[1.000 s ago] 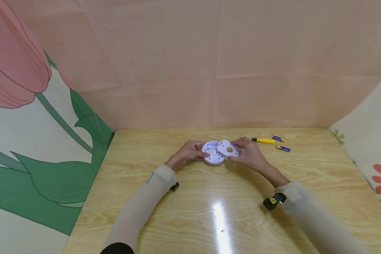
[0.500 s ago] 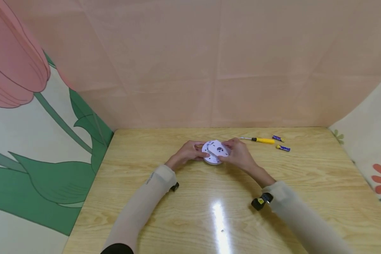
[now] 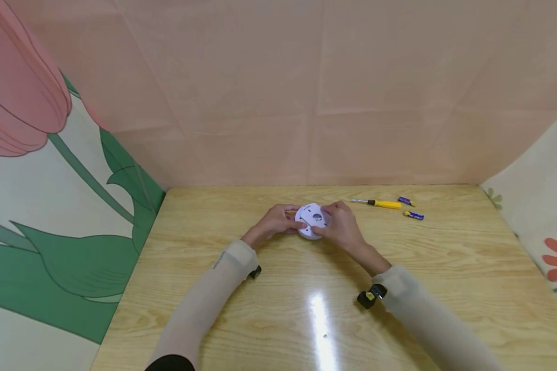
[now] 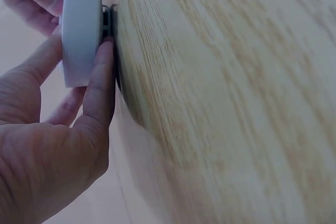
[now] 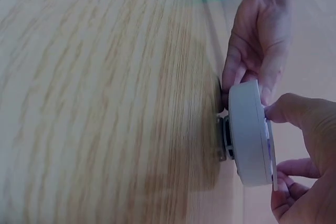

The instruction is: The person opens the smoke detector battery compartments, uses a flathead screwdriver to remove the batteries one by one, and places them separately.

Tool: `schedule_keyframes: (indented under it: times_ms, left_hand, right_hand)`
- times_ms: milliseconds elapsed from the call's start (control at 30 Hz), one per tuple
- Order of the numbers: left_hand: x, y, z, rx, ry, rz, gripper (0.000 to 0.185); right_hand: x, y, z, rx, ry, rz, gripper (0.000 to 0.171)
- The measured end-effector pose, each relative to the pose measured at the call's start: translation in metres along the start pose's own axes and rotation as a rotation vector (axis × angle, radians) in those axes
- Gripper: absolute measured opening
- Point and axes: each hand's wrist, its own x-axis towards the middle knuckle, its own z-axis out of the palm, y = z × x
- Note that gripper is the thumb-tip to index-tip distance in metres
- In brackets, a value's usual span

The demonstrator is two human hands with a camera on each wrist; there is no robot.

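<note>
A round white device stands on the table with a flat white cover plate over its top; the plate has a rounded cutout. My left hand grips the device's left side, thumb at the upper edge and fingers beneath, as the left wrist view shows along its white side wall. From the right, my right hand pinches the plate at its edge. In the right wrist view the plate's edge lies close along the device's face, and a dark part shows at the underside.
Right of the hands, near the table's back edge, lies a yellow-handled screwdriver. Two small blue-and-yellow batteries lie beside its handle. A pink backdrop rises behind the wooden table.
My right hand has moved left, bringing the cover plate from a tilted position at the device's right side to lie over its top. The left hand has kept its grip on the device.
</note>
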Motion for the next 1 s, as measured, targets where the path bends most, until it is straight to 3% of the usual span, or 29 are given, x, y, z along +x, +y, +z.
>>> schedule_keyframes:
  times_ms: [233, 500, 633, 833, 1000]
  left_hand:
    - [-0.001, 0.001, -0.002, 0.012, -0.008, -0.01, 0.065]
    - [-0.002, 0.005, -0.002, 0.032, -0.006, -0.014, 0.062]
    - [-0.003, 0.006, -0.002, 0.028, -0.015, -0.012, 0.063]
    - [-0.002, 0.006, -0.002, 0.011, -0.022, -0.018, 0.066]
    - [-0.001, 0.006, -0.002, 0.009, -0.02, -0.025, 0.066]
  right_hand:
    - [-0.001, -0.005, 0.003, -0.051, 0.007, 0.019, 0.067]
    - [-0.001, -0.006, 0.002, -0.083, 0.025, -0.019, 0.064]
    - [-0.002, -0.005, 0.0, -0.027, 0.021, -0.008, 0.056]
    - [0.001, 0.003, -0.008, 0.12, -0.047, 0.078, 0.033]
    - [0.003, 0.016, -0.01, 0.191, -0.056, 0.142, 0.028]
